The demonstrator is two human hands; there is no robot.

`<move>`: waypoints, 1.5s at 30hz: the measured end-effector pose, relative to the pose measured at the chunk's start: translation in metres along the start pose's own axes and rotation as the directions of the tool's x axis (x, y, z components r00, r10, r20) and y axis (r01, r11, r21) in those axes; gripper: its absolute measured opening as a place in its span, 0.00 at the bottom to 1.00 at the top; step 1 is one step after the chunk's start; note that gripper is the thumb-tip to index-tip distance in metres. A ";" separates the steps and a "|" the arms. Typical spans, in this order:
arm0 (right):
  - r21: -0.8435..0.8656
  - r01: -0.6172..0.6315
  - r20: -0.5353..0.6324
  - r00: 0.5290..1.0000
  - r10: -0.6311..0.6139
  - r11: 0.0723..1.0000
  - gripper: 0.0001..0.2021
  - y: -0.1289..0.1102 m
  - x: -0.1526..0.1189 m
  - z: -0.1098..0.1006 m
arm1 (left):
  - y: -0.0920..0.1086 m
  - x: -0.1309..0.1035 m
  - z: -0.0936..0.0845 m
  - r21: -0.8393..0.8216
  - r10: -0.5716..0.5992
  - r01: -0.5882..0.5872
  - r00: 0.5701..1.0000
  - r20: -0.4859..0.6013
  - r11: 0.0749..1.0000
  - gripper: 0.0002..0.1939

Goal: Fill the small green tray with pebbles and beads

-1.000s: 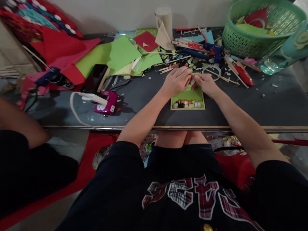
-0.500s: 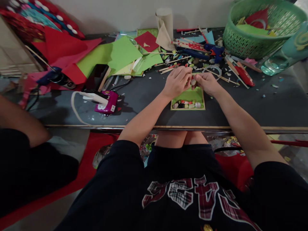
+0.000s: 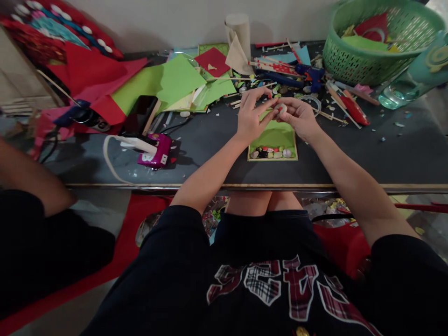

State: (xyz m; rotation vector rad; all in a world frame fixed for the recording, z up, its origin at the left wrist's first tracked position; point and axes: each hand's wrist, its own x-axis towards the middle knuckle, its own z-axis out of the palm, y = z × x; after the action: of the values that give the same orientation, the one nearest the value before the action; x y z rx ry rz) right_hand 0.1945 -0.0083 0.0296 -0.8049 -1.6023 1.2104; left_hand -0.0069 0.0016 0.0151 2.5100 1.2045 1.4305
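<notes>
Above the far part of a small green framed panel, my two hands meet around a pale pebble with a red spot on it. My right hand pinches the pebble between thumb and fingers. From the other side, the thumb and a finger of my left hand close on its edge. Another left finger is raised, with a small red bit at its tip. Along the panel's near edge lies a row of painted pebbles, several in red, black, green and white. My hands cover the panel's far edge.
A purple power socket with a white plug and cable stands left, near a black phone. Coloured paper, sticks, pebbles, a tape roll and a blue glue gun clutter the back. A green basket and bottle stand right. Someone's arm is at far left.
My left hand has opened out somewhat and one of its fingers has lifted. The pebble has turned in my right fingers, and the red spot now shows.
</notes>
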 end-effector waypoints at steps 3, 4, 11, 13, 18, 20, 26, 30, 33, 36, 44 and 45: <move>-0.002 0.018 -0.004 1.000 -0.018 1.000 0.39 0.003 0.001 0.000 | 0.004 0.001 0.000 0.001 0.007 -0.007 1.000 -0.030 1.000 0.27; -0.018 0.025 -0.001 1.000 -0.025 1.000 0.40 0.004 0.001 -0.001 | 0.005 0.002 0.000 0.001 0.010 -0.010 0.999 -0.044 1.000 0.26; -0.128 0.062 0.029 0.998 -0.058 0.990 0.40 0.008 0.002 -0.006 | 0.002 0.000 0.003 -0.074 -0.042 0.039 0.998 -0.036 0.996 0.26; -0.145 0.065 0.026 0.998 -0.062 0.987 0.40 0.009 0.002 -0.007 | 0.001 0.000 0.005 -0.060 -0.031 0.029 0.999 -0.031 0.998 0.26; -0.172 0.038 0.023 0.999 -0.034 0.984 0.41 0.013 0.005 -0.007 | 0.004 0.000 0.008 0.014 0.068 -0.068 0.998 -0.002 0.998 0.21; -0.186 0.036 0.016 0.999 -0.034 0.982 0.39 0.016 0.006 -0.008 | 0.004 0.000 0.010 0.029 0.087 -0.087 0.996 0.013 0.996 0.20; -0.215 0.050 -0.017 0.998 -0.055 0.975 0.35 0.023 0.009 -0.010 | 0.000 -0.002 0.016 0.028 0.050 -0.050 0.998 0.031 0.998 0.20; -0.246 0.046 -0.034 0.998 -0.057 0.968 0.34 0.019 0.008 -0.008 | -0.001 -0.003 0.015 0.025 0.053 -0.054 0.998 0.026 0.998 0.19; -0.268 0.035 -0.035 0.998 -0.046 0.963 0.35 0.017 0.007 -0.008 | 0.000 -0.004 0.016 0.047 0.065 -0.065 0.998 0.001 0.997 0.20; -0.275 0.052 -0.038 0.997 -0.065 0.960 0.37 0.020 0.008 -0.011 | 0.002 -0.003 0.016 0.062 0.087 -0.085 0.995 -0.044 0.994 0.22; -0.248 0.116 -0.124 0.981 -0.151 0.962 0.34 0.025 0.012 -0.023 | 0.008 -0.001 0.005 -0.157 -0.087 0.079 0.995 -0.043 0.984 0.23; -0.252 0.104 -0.125 0.982 -0.139 0.962 0.34 0.025 0.012 -0.023 | 0.006 -0.001 0.006 -0.198 -0.128 0.120 0.991 -0.029 0.973 0.23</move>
State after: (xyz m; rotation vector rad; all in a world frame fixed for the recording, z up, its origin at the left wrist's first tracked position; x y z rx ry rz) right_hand 0.2116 0.0177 0.0110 -0.9118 -1.6766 0.8589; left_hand 0.0009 -0.0015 0.0132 2.2464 1.1417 1.4972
